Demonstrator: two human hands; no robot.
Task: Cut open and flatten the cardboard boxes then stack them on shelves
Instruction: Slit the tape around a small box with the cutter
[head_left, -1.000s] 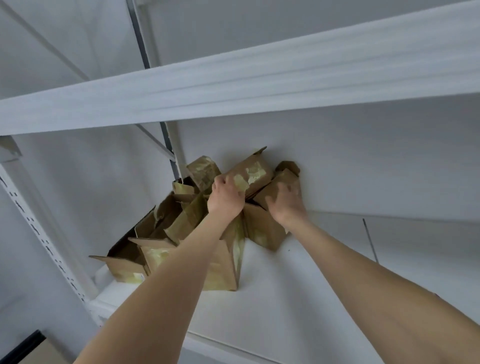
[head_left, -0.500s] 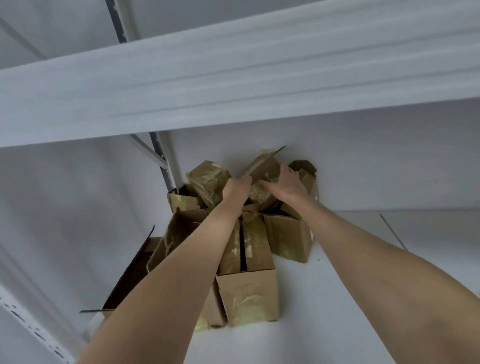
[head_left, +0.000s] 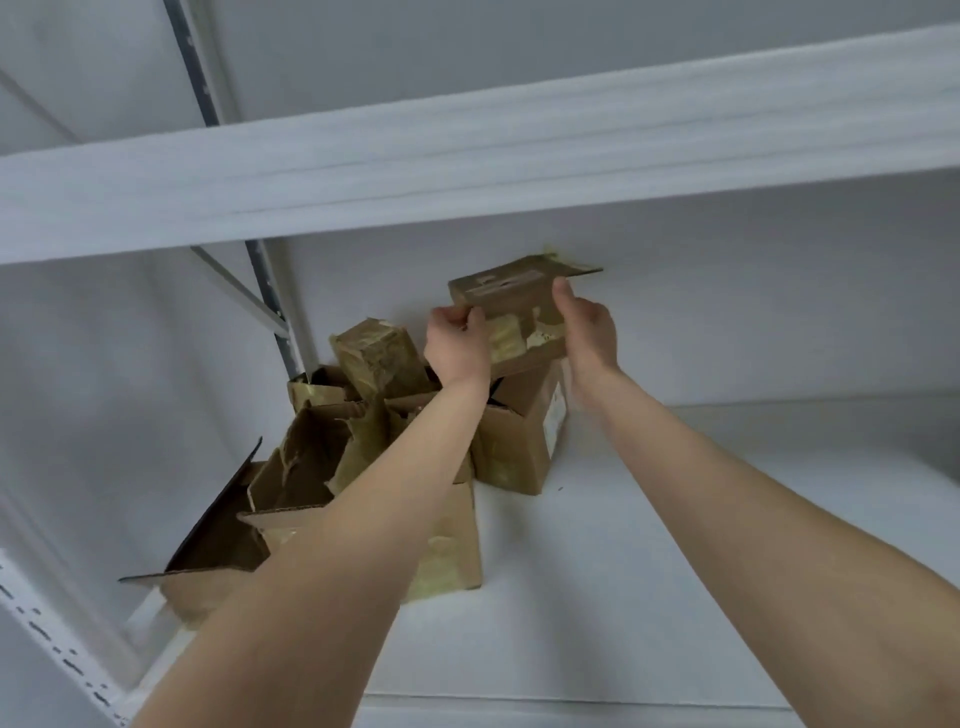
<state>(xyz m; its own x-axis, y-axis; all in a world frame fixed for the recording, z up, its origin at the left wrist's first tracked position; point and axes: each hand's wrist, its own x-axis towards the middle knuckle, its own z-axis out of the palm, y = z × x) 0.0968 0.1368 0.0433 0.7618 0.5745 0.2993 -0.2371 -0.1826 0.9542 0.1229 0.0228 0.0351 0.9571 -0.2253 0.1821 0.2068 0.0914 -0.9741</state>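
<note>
A small taped cardboard box (head_left: 511, 306) is held up above a heap of brown boxes at the back left of a white shelf (head_left: 675, 571). My left hand (head_left: 457, 345) grips its left side, fingers curled over the edge. Its right side is gripped by my right hand (head_left: 589, 332), thumb on the top face. Below it stands an upright box (head_left: 519, 441) with a white label. Several opened boxes with loose flaps (head_left: 291, 483) lie in front and to the left, partly hidden by my left forearm.
The upper shelf beam (head_left: 467, 166) runs across just above the held box. A perforated upright post (head_left: 270, 301) stands in the back left corner, another (head_left: 57, 660) at the front left. White shelf surface extends to the right of the heap.
Both hands have taken hold of the small box and lifted it up off the heap, toward the upper shelf beam. The view has tilted upward.
</note>
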